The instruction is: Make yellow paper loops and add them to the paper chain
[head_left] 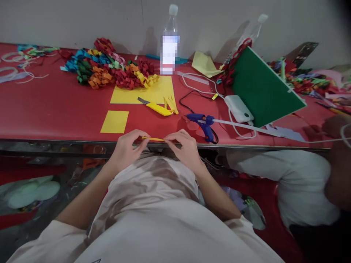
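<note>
L hand (126, 148) & R hand (187, 149) both pinching a narrow yellow strip (153, 139), thumb to forefinger, one end each — strip sits between the two sets of fingertips, by the near edge of the red table (55, 109). Just L of the L fingers, a bit fwd: yellow paper square (114, 121). Straight ahead of the fingers: yellow-handled cutter (159, 108), w/ loose yellow strips (173, 104) at its handle end; beyond that, larger yellow sheet (120, 96), then a pile of multicoloured paper loops (101, 76) fwd-L. Just R of the R fingers: blue glue gun (203, 123), nozzle pointing L — white stick out the back. Further R, well apart from fingers: white box w/ cable (238, 108), leaning green board (263, 87).
</note>
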A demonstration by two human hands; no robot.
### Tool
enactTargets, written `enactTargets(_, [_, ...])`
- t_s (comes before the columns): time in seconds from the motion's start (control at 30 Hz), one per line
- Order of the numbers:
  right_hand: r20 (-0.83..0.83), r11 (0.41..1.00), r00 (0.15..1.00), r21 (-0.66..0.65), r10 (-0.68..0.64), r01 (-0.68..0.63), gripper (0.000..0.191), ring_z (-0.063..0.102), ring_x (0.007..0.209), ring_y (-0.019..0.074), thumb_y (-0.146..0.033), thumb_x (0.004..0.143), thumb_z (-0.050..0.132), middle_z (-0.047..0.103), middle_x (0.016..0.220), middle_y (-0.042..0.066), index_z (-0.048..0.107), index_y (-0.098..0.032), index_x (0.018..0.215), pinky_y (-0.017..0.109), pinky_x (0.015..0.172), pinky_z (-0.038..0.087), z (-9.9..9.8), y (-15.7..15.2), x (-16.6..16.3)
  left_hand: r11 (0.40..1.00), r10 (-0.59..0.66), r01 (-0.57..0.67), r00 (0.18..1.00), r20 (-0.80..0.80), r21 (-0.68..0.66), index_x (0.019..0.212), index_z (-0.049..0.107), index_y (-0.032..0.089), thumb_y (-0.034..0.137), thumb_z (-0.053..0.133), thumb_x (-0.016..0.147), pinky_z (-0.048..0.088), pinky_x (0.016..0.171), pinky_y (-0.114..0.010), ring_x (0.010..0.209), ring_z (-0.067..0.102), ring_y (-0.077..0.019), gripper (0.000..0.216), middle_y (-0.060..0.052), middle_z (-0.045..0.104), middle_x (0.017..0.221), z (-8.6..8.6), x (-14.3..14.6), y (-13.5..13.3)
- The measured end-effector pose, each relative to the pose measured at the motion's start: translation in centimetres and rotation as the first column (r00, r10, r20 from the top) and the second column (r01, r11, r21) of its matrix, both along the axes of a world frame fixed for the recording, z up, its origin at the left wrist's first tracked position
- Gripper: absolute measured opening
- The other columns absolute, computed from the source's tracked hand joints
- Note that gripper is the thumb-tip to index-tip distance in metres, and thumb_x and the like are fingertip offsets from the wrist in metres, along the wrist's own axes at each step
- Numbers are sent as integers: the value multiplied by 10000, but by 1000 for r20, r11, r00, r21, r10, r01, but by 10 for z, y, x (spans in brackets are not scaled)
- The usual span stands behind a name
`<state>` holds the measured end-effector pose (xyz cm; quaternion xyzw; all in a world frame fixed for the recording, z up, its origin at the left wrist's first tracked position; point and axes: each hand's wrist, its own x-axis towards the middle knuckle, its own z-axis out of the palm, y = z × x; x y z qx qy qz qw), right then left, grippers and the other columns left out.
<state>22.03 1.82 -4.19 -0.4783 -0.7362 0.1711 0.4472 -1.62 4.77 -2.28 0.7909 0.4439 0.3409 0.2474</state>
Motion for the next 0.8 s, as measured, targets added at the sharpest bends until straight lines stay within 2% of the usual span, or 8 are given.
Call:
enactTargets(0.07, [-34,1000,999,-18,-1,0,109,664,990,209,-241,969,647,784,1027,42,754,-240,954,389,924,523,11,3,-4,966,35,10,985,170,-257,1032,692,185,422,620,969,547,636,-233,762,726,-157,255,-48,738,921,6,10,0])
enactTargets(0.17, [-157,986,987,-158,25,-50,94,688,994,200,-280,952,665,771,1057,44,740,-231,977,363,894,535,19,9,-6,915,86,58,939,332,-400,1035,694,176,441,675,926,561,603,-219,691,731,-141,287,-47,745,948,10,20,2])
enactTargets(0.23, [-312,942,950,-310,29,-131,126,714,850,177,-330,944,668,759,946,29,718,-220,976,319,774,557,18,14,-6,912,105,69,913,394,-404,1040,693,169,436,719,892,577,609,-224,699,736,-146,307,-54,751,966,11,23,5])
enactTargets(0.3, [-430,902,903,-388,6,-190,151,709,728,159,-360,933,674,726,822,5,696,-212,951,295,703,557,14,17,-6,911,121,68,899,422,-406,1049,696,164,436,754,865,585,612,-228,720,744,-158,334,-55,753,939,11,24,7])
enactTargets(0.43, [-462,940,887,-299,8,-164,144,717,841,172,-346,909,702,735,910,38,699,-205,933,310,800,566,10,18,-9,890,128,77,903,409,-450,1073,710,151,472,735,879,596,624,-241,737,746,-173,376,-60,752,876,12,23,7])
enactTargets(0.57, [-474,948,879,-254,50,-191,177,700,1036,196,-379,893,718,728,1094,83,687,-205,890,344,930,563,14,17,-11,907,93,94,906,412,-411,1095,721,154,495,751,858,635,759,-295,928,734,-207,417,-105,760,1094,13,19,8])
enactTargets(0.7, [-526,925,850,-308,30,-223,269,705,1015,197,-461,865,734,736,1073,82,648,-207,845,351,924,572,15,17,-11,958,-122,184,955,270,-222,1172,721,173,447,669,932,571,959,-320,1135,679,-233,368,-131,720,1222,13,14,11])
enactTargets(0.8, [-545,918,838,-347,-28,-194,281,716,893,182,-480,867,729,750,978,63,645,-211,865,325,817,587,12,17,-13,962,-168,196,973,156,-189,1221,713,194,429,583,985,559,909,-281,1102,688,-218,357,-123,716,1236,14,12,12])
